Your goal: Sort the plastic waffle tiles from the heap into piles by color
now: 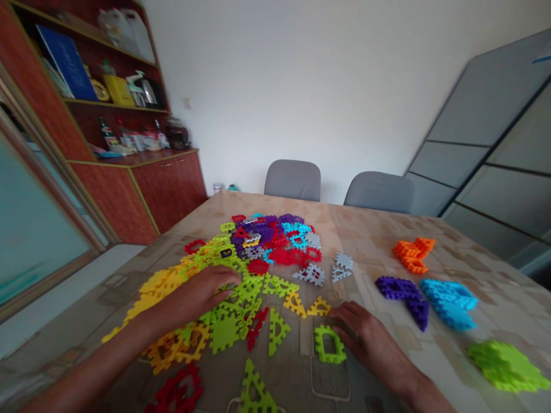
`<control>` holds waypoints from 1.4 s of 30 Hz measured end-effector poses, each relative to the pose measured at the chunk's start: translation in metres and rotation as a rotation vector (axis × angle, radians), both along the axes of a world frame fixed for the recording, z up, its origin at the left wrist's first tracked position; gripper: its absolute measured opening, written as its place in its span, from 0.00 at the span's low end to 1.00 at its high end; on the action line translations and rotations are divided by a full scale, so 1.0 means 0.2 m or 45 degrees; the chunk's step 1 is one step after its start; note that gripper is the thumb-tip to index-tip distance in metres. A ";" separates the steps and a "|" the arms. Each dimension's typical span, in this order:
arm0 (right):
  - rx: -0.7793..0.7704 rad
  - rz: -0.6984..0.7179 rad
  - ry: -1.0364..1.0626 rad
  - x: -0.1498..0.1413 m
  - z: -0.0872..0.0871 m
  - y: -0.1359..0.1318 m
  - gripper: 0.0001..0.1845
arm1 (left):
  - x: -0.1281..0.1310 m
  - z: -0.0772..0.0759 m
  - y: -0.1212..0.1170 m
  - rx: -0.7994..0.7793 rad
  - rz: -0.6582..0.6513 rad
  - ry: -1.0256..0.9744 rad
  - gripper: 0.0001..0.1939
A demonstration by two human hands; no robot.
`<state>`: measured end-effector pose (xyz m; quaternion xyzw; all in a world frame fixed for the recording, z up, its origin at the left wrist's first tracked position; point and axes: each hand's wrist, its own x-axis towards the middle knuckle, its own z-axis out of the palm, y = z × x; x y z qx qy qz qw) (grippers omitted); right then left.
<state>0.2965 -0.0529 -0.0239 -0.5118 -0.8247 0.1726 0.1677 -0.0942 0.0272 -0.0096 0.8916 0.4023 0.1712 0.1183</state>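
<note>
head: cabinet (170, 180) holds jugs (141, 35), left hand (213, 288) over pieces (225, 332).

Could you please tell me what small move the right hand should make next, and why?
I would probably have the right hand pick up the green frame: it lies close beside that hand, no other piece appears to rest on it, and a stack of the same colour sits farther to the right.

Left hand (210, 289) and right hand (362, 328) are bare on my feed, wrists (186, 302) too, plus slim bare forearms (124, 347) all the way to where my view cuts off. Fingers (227, 275) look slender to me.
</note>
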 end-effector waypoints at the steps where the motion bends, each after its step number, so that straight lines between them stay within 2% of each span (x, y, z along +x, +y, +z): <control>1: -0.001 0.010 0.011 0.00 0.00 0.00 0.10 | 0.01 -0.01 -0.03 -0.003 -0.007 0.012 0.13; 4: 0.002 0.034 0.037 0.00 -0.01 0.00 0.10 | 0.04 -0.01 -0.14 -0.021 -0.028 0.045 0.12; 9: 0.010 0.039 0.014 0.00 -0.02 0.00 0.11 | 0.05 -0.05 -0.31 -0.084 0.049 0.194 0.37; 14: 0.007 0.039 -0.007 0.02 -0.04 0.00 0.10 | 0.04 -0.11 -0.37 -0.080 0.136 0.274 0.40; 19: 0.022 0.026 0.005 0.03 -0.05 0.00 0.11 | 0.04 -0.15 -0.39 0.016 0.248 0.260 0.36; 23: 0.010 0.009 -0.001 0.04 -0.03 0.01 0.13 | 0.03 -0.15 -0.41 0.150 0.196 0.235 0.32; 27: 0.042 -0.015 0.014 0.06 -0.03 0.02 0.13 | -0.02 -0.14 -0.40 0.298 0.247 0.149 0.29; 33: 0.032 -0.030 -0.009 0.10 -0.02 0.03 0.12 | -0.05 -0.15 -0.38 0.334 0.157 0.184 0.25; 42: 0.028 -0.019 0.023 0.09 -0.01 0.02 0.12 | -0.06 -0.20 -0.36 0.275 0.188 0.251 0.27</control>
